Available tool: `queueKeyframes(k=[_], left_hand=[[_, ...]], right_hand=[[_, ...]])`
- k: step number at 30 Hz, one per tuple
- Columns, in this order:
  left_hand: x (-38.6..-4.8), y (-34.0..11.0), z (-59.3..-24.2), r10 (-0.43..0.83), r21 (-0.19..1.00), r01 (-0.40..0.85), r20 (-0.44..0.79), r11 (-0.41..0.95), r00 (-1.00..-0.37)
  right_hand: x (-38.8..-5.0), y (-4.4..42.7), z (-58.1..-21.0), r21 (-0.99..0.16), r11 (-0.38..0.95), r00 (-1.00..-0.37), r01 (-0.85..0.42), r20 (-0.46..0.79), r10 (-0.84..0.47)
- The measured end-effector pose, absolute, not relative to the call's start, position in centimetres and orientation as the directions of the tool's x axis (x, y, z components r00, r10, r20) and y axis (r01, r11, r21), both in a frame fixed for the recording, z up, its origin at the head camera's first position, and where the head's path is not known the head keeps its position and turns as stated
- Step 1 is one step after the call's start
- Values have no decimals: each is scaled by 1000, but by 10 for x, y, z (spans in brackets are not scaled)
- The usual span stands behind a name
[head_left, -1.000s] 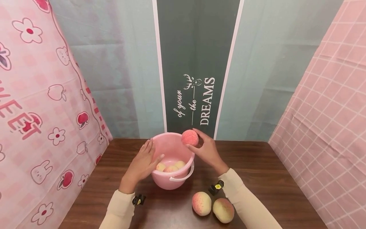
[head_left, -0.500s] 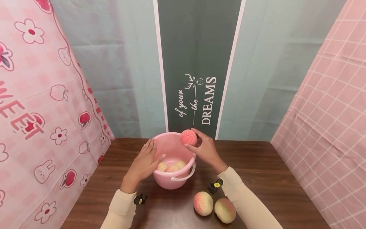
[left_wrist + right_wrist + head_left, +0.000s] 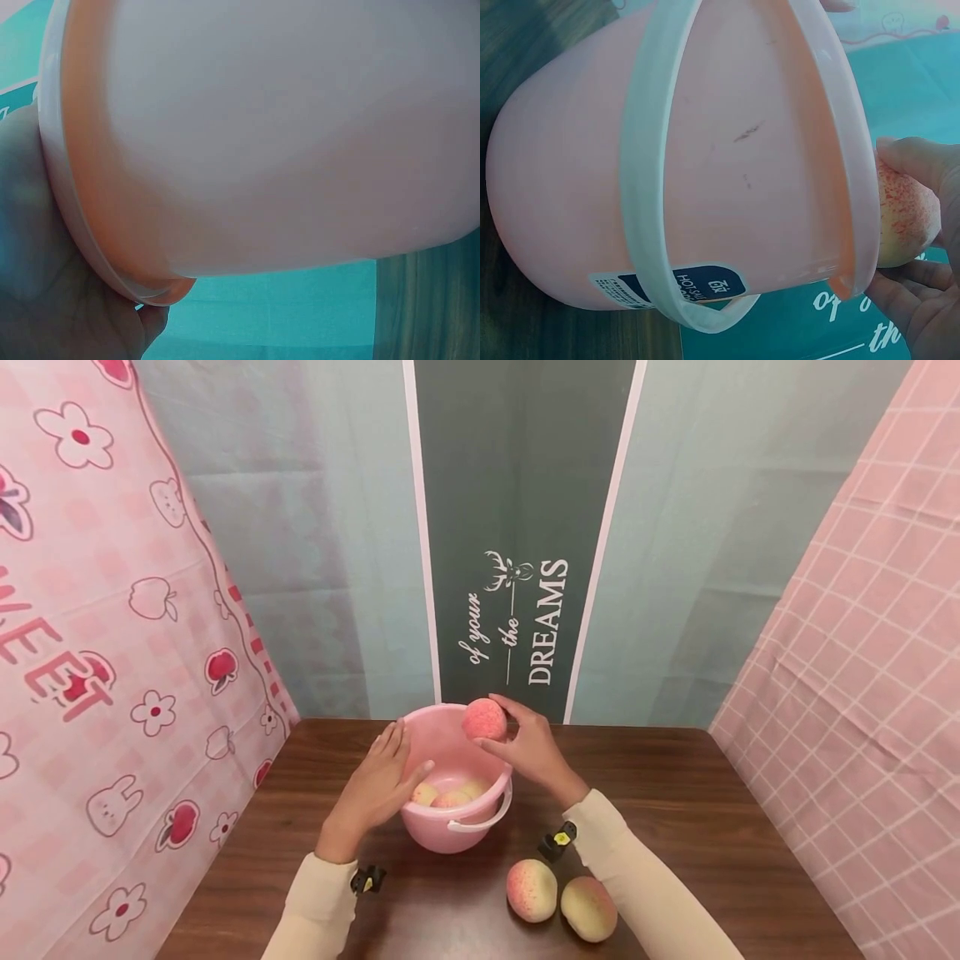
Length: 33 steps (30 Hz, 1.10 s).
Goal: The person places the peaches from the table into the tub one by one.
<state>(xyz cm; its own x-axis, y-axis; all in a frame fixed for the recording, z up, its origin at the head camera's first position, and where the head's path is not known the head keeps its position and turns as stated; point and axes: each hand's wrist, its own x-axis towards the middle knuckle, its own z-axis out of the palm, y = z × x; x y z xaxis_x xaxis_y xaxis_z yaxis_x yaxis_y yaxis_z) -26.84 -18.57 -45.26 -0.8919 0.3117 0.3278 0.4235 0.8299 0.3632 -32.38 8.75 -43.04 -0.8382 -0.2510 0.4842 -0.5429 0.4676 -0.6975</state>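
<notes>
A pink bucket (image 3: pixel 442 835) stands on the table, its white handle (image 3: pixel 480 822) hanging down at the near right side. Several pale peaches (image 3: pixel 452 799) lie at its bottom, partly hidden by the near wall. My left hand (image 3: pixel 371 785) rests on the left rim, fingers extended and thumb over the near edge. With thumb and fingers my right hand (image 3: pixel 536 750) holds a pink-red peach (image 3: pixel 485 720) over the right part of the opening. From the right wrist view, that peach (image 3: pixel 907 214) shows red speckles on yellow beside the bucket's rim (image 3: pixel 859 142).
Two more peaches, one red-speckled (image 3: pixel 532 891) and one yellowish (image 3: pixel 589 909), sit on the brown wooden table (image 3: pixel 667 827) near the right forearm. Patterned pink cloth (image 3: pixel 150 710) hangs at left, checked pink cloth (image 3: pixel 847 693) at right, a grey-green curtain (image 3: pixel 525 468) behind.
My right hand has shifted slightly left with the peach, further over the bucket's opening. The left hand stays on the rim, and the two peaches on the table have not moved.
</notes>
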Motion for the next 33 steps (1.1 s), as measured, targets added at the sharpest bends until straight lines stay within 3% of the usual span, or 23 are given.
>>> queueKeyframes(k=[14,33], left_hand=[[-268,-185,-452,325,359,440,339,823,-883],[-266,-184,-450,310,369,419,321,829,-895]], right_hand=[[-333,83,-433,-652,457,-793,-605,542,-277],[-321,90,-426,-689,397,-794,-607,540,-277]])
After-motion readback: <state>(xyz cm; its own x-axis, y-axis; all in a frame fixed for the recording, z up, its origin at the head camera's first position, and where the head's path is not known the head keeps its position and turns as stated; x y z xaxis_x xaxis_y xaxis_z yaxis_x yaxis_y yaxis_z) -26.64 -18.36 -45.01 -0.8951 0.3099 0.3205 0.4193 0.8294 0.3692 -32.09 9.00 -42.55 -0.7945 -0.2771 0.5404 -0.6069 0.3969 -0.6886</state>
